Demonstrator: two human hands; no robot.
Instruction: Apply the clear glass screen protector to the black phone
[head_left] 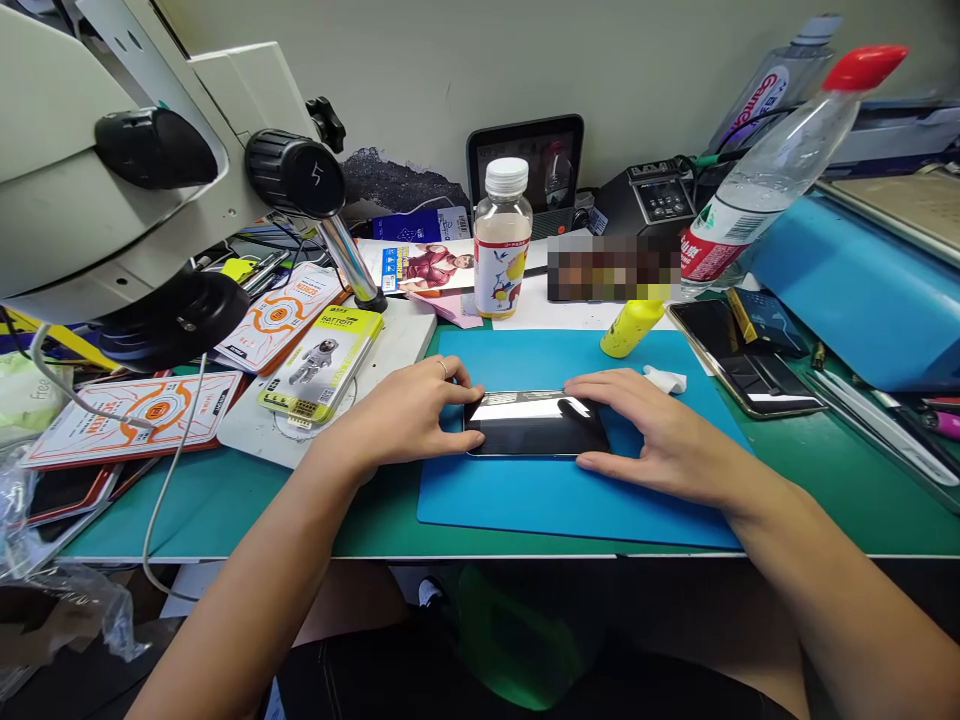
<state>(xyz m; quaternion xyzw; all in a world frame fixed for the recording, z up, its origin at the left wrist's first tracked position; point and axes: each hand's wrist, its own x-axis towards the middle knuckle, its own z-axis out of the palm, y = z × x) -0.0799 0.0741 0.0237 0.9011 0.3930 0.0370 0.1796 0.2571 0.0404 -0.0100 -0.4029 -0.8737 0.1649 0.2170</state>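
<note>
A smartphone with a dark, glossy screen lies lengthwise on the blue mat. My left hand grips its left end, thumb on the near edge and fingers at the far edge; a ring shows on one finger. Around the right end, my right hand holds the phone the same way, thumb near and fingers far. White light reflects across the upper half of the screen. Behind my right hand sit a crumpled white tissue and a small yellow bottle.
A microscope overhangs the left side, above boxed screens and a yellow battery box. A drink bottle stands behind the mat. To the right are another phone, a tilted red-capped bottle and tweezers.
</note>
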